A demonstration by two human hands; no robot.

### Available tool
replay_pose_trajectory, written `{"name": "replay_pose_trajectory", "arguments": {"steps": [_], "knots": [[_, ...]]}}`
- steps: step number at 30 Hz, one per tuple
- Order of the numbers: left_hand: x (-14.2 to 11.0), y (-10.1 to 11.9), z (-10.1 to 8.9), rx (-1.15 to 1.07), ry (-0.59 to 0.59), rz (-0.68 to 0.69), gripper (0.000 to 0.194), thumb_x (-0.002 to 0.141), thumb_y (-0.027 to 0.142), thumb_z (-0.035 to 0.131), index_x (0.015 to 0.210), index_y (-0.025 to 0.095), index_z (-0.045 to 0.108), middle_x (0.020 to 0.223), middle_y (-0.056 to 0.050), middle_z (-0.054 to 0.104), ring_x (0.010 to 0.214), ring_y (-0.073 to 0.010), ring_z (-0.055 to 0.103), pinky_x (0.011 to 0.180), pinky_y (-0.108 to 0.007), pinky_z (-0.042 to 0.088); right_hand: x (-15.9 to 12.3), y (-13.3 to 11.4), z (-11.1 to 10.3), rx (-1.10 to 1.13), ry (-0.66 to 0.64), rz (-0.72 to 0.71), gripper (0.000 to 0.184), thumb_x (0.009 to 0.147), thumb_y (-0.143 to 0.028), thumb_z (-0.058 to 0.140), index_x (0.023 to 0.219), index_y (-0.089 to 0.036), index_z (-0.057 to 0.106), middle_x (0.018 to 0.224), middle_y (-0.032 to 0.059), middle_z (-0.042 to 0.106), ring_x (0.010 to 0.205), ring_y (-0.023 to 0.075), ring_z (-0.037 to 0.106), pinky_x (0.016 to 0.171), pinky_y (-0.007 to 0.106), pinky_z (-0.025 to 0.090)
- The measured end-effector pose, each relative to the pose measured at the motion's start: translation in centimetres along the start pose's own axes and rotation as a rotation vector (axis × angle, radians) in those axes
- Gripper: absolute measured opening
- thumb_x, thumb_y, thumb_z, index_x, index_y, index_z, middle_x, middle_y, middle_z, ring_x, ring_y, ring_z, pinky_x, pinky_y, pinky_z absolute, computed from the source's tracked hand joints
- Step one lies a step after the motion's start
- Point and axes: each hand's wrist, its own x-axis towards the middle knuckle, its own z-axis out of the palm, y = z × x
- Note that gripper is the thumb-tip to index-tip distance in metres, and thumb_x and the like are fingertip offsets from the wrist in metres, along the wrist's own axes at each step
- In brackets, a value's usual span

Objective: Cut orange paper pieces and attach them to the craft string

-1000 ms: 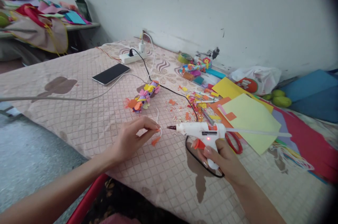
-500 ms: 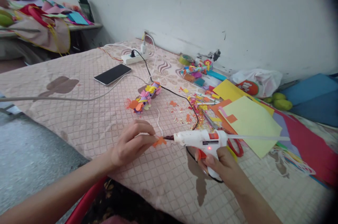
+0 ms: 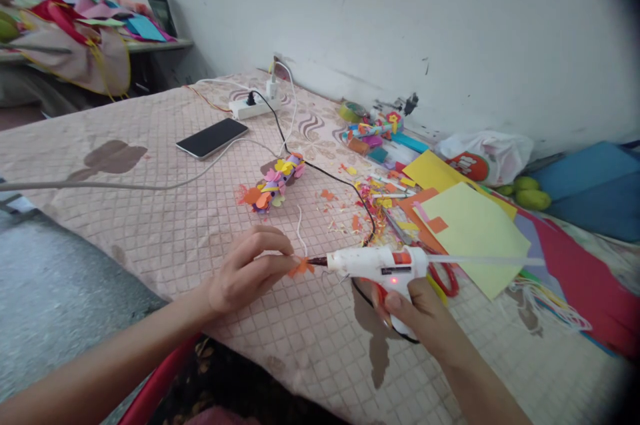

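Note:
Between the fingertips of my left hand (image 3: 253, 271) is a small orange paper cutout (image 3: 302, 267), and a thin white string (image 3: 300, 228) lies just behind it. My right hand (image 3: 425, 311) grips a white hot glue gun (image 3: 377, 261) by its handle, fingers at the orange trigger. The gun's dark nozzle (image 3: 318, 261) points left and meets the cutout. A red light glows on its side, and a clear glue stick (image 3: 485, 260) sticks out of the back. Beyond my left hand lies a roll covered with colourful paper flowers (image 3: 275, 185).
A phone (image 3: 213, 137) and a white power strip (image 3: 254, 108) with cables lie at the back left. Paper scraps (image 3: 373, 201), red-handled scissors (image 3: 445, 278) and coloured paper sheets (image 3: 475, 231) spread across the right. A plastic bag (image 3: 493, 151) and green fruit (image 3: 533, 193) sit by the wall.
The trigger looks pressed further in now. My hands, the cutout and the glue gun stay almost in place; the whole view has shifted slightly.

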Motion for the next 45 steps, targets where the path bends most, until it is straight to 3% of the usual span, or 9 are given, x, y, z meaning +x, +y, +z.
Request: {"name": "replay_pose_trajectory", "arguments": {"steps": [6,19,23,26,30,35,38,41,45], "knots": [[-0.2,-0.2,0.1,-0.008,0.007,0.002,0.016,0.078,0.006,0.060,0.089,0.018,0.059,0.086,-0.002,0.058,0.082,-0.0127,0.056,0.069,-0.027,0.053,0.1,-0.1,0.1,0.019,-0.039,-0.013,0.049,0.082,-0.061,0.045,0.059,-0.017,0.050,0.052,-0.0014,0.045,0.048,0.0106,0.042,0.048,0.023,0.036],[0.1,-0.1,-0.1,-0.024,0.043,-0.016,0.020,0.075,0.001,0.062,0.087,0.017,0.059,0.086,-0.002,0.057,0.082,-0.0133,0.056,0.069,-0.028,0.052,0.1,0.3,-0.3,-0.071,0.009,0.011,0.049,0.082,-0.059,0.045,0.055,-0.018,0.050,0.050,0.0001,0.049,0.049,0.0128,0.046,0.048,0.024,0.036],[0.1,-0.2,-0.2,-0.016,0.067,-0.031,0.019,0.075,0.001,0.061,0.085,0.017,0.058,0.085,-0.002,0.056,0.082,-0.0129,0.055,0.070,-0.028,0.052,1.0,0.7,-1.1,-0.089,0.135,0.027,0.045,0.082,-0.055,0.047,0.057,-0.018,0.049,0.050,0.0000,0.050,0.048,0.0126,0.046,0.047,0.024,0.035],[-0.1,-0.2,-0.2,-0.022,0.057,-0.044,0.020,0.075,-0.001,0.060,0.085,0.016,0.058,0.085,-0.003,0.056,0.083,-0.0134,0.055,0.069,-0.028,0.052,3.4,0.8,-2.5,-0.078,0.341,0.002,0.036,0.083,-0.050,0.049,0.064,-0.019,0.047,0.053,-0.0016,0.051,0.048,0.0123,0.045,0.047,0.024,0.035],[-0.4,-0.3,-0.1,-0.046,0.054,-0.062,0.022,0.075,-0.003,0.058,0.085,0.017,0.058,0.086,-0.002,0.056,0.083,-0.0131,0.055,0.069,-0.028,0.052,9.5,0.8,-5.1,-0.202,0.594,-0.042,0.031,0.079,-0.047,0.054,0.064,-0.020,0.048,0.057,-0.0028,0.053,0.053,0.0125,0.046,0.052,0.024,0.036],[-0.4,-0.3,-0.2,-0.055,0.058,-0.104,0.022,0.075,-0.004,0.057,0.083,0.016,0.058,0.084,-0.002,0.055,0.080,-0.0119,0.056,0.067,-0.026,0.052,18.3,2.0,-7.0,-0.260,0.594,-0.001,0.034,0.080,-0.045,0.043,0.060,-0.019,0.050,0.056,-0.0008,0.056,0.053,0.0149,0.052,0.053,0.026,0.039],[-0.4,-0.3,-0.2,-0.070,0.053,-0.135,0.022,0.076,-0.004,0.056,0.083,0.017,0.057,0.084,-0.002,0.055,0.079,-0.0114,0.055,0.066,-0.025,0.051,21.8,2.9,-7.5,-0.342,0.589,0.030,0.033,0.078,-0.043,0.046,0.058,-0.018,0.053,0.056,0.0019,0.059,0.055,0.0176,0.054,0.055,0.028,0.040],[-0.5,-0.4,-0.1,-0.097,0.045,-0.151,0.022,0.075,-0.004,0.056,0.082,0.017,0.057,0.085,-0.002,0.055,0.079,-0.0115,0.055,0.066,-0.025,0.051,22.8,2.8,-7.9,-0.448,0.632,0.043,0.025,0.075,-0.037,0.052,0.062,-0.016,0.057,0.065,0.0063,0.062,0.068,0.0219,0.057,0.066,0.032,0.041],[-0.4,-0.6,0.0,-0.144,0.065,-0.168,0.023,0.074,-0.005,0.056,0.083,0.016,0.057,0.085,-0.002,0.053,0.078,-0.0114,0.054,0.064,-0.025,0.050,20.5,0.7,-6.7,-0.556,0.668,-0.050,0.013,0.075,-0.026,0.055,0.081,-0.016,0.061,0.086,0.0087,0.064,0.079,0.0206,0.057,0.078,0.033,0.041]]}}
